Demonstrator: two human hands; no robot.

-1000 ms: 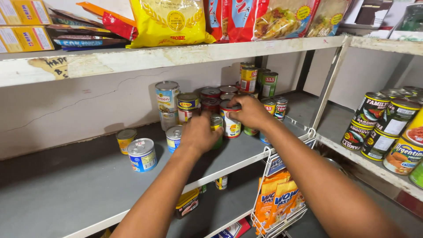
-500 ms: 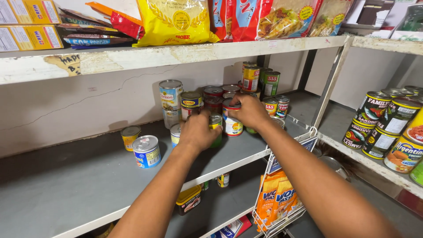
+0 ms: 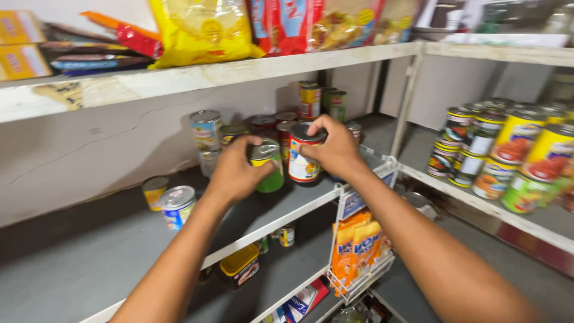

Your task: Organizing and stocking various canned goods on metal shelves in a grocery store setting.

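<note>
left hand (image 3: 236,173) had lifted green-labelled can (image 3: 268,164) off grey shelf (image 3: 287,206), fingers wrapped round it; right hand (image 3: 335,146) clamped red-and-white can (image 3: 303,158) just right of it, probably tilted since.

My left hand (image 3: 236,173) hides part of the green can (image 3: 268,164). My right hand (image 3: 335,146) covers the red can's (image 3: 303,158) side. The far cans (image 3: 323,103) are blurry.
</note>
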